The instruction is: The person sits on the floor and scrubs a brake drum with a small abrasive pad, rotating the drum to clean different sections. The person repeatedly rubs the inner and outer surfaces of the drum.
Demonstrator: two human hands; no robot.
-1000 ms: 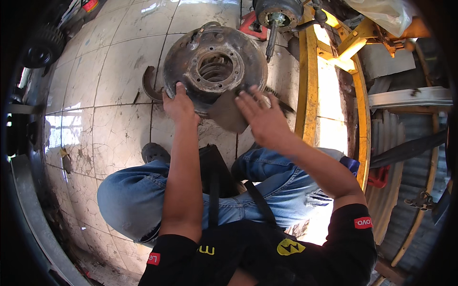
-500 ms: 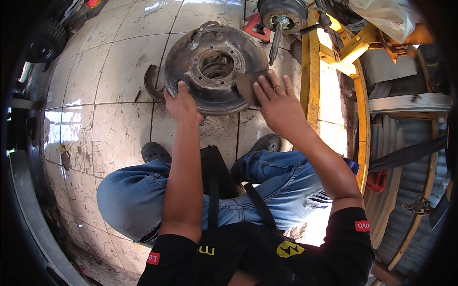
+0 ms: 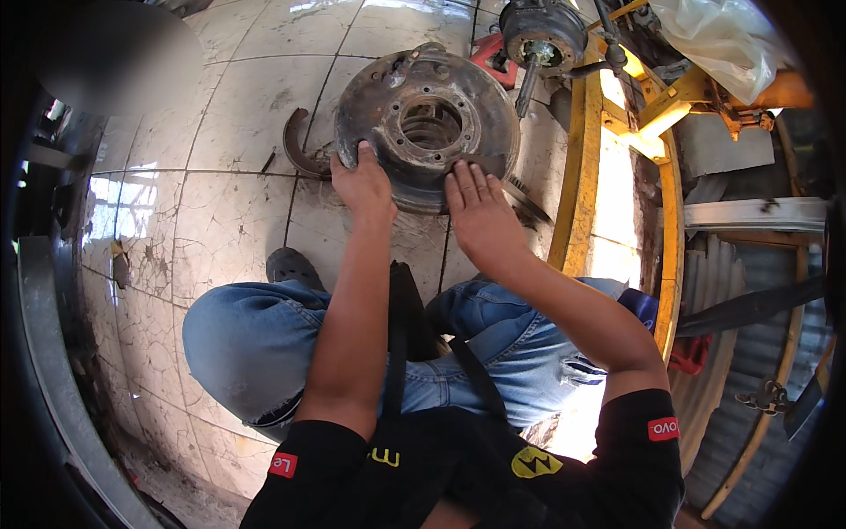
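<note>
A round, dark, worn brake backing plate (image 3: 361, 110) with a bolt-holed centre opening lies on the tiled floor before me. My left hand (image 3: 364, 187) grips its lower left rim, thumb on top and fingers round the edge. On the plate's lower right face, my right hand (image 3: 483, 212) presses a dark brown piece of sandpaper (image 3: 491, 164) with its fingers laid flat. Part of the sandpaper is hidden under those fingers. Beside the plate's lower right edge rests a brush-like tool (image 3: 526, 203) with bristles. A curved brake shoe (image 3: 298, 145) lies left of the plate.
Beyond the plate, a hub and drum with a shaft (image 3: 542, 40) stands by a red metal stand (image 3: 495, 60). A yellow frame (image 3: 577, 176) runs along the right. Clear plastic sheeting (image 3: 723, 44) hangs at the upper right. A thin dark piece (image 3: 268, 162) lies on the tiles.
My right hand has slid the sandpaper leftward and inward across the lower plate, uncovering the brush-like tool. My left hand keeps its hold. The whole view has shifted slightly.
</note>
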